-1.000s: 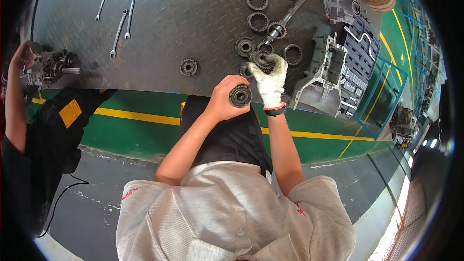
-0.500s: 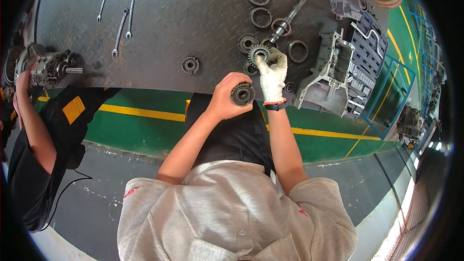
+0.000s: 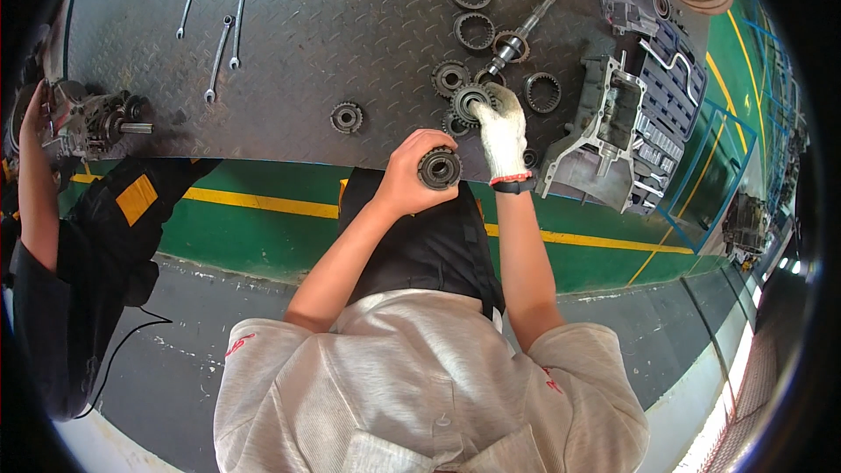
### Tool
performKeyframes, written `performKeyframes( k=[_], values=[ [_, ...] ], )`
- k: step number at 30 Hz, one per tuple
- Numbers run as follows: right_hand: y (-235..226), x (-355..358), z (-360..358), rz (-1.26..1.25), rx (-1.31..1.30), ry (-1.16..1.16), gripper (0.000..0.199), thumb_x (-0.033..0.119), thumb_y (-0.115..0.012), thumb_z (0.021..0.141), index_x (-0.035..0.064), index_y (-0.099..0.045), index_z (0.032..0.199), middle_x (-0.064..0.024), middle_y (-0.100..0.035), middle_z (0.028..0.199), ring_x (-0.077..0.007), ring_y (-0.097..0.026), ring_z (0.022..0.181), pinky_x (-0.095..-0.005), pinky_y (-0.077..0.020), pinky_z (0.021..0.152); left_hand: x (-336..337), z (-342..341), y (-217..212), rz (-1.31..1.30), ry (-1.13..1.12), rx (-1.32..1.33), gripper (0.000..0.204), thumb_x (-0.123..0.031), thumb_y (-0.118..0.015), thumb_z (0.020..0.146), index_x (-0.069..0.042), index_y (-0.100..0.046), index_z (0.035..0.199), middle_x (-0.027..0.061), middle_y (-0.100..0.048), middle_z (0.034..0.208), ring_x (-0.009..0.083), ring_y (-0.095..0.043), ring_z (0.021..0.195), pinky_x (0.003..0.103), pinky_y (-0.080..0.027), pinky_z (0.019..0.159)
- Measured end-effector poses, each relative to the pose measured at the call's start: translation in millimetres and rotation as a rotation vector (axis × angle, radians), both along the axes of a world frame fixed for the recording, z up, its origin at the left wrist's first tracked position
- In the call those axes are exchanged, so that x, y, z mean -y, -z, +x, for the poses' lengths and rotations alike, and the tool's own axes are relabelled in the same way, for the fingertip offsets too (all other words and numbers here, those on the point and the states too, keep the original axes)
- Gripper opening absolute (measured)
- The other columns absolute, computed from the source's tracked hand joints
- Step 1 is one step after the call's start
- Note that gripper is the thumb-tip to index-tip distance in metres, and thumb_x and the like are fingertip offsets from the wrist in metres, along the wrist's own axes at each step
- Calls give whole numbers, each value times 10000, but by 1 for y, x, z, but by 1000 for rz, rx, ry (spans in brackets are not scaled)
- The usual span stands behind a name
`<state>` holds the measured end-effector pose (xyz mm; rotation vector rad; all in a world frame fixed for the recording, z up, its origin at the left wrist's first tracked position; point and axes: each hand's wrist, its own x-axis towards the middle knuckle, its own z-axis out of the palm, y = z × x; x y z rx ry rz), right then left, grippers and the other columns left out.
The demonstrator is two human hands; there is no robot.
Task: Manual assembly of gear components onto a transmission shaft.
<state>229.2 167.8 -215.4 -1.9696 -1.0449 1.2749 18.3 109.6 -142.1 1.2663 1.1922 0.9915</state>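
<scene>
Two parts are being held at the near edge of the worktop [image 3: 280,101]: the bare left hand [image 3: 408,173] is clasping a dark gear hub [image 3: 427,170] in its fingers, and, slightly farther, the gloved right hand [image 3: 503,133] is grasping a toothed gear [image 3: 462,103] between its fingers, beside a loose gear [image 3: 441,79]. Beyond the grasped gear, a stepped shaft [image 3: 531,24] is lying obliquely on the worktop, with two toothed rings [image 3: 470,5] resting to its left.
</scene>
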Motion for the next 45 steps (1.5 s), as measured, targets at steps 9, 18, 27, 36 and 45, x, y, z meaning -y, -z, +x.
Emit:
performKeyframes(
  k=[9,18,27,36,45],
  values=[
    [-17,-41,-16,-251,715,-500,303,197,-660,887,40,-726,1138,-266,-760,1156,-458,-720,1136,-516,-578,977,-2,0,2,4,14,-15,506,-58,-867,661,-39,-699,1137,122,-738,1162,311,-720,1098,406,-564,982],
    [-23,-44,3,-393,248,-368,479,184,-676,930,23,-674,1381,-194,-755,1216,-313,-755,1093,-424,-625,878,-3,-1,-1,-31,-43,8,484,-58,-864,665,-39,-702,1120,119,-739,1160,306,-725,1093,404,-566,984],
    [-51,-15,2,-130,-332,315,392,182,-653,999,8,-684,1350,-132,-743,1176,-220,-748,909,-314,-626,580,2,1,1,-21,-32,28,503,-108,-871,638,-41,-693,1104,136,-733,1140,372,-700,1114,448,-560,992],
    [-60,-61,-42,-66,-117,91,388,160,-718,1004,8,-644,1352,-133,-712,1279,-211,-735,977,-317,-659,660,1,0,5,0,-24,-10,528,-57,-873,651,-44,-692,1147,128,-735,1179,315,-726,1101,405,-562,989],
    [-33,-53,-75,16,627,-324,537,518,-707,985,93,-691,1313,-223,-707,1231,-413,-707,1137,-509,-575,971,6,-3,5,-3,-2,-32,544,-12,-867,656,-39,-700,1172,119,-731,1182,271,-723,1089,375,-560,996]
  ],
)
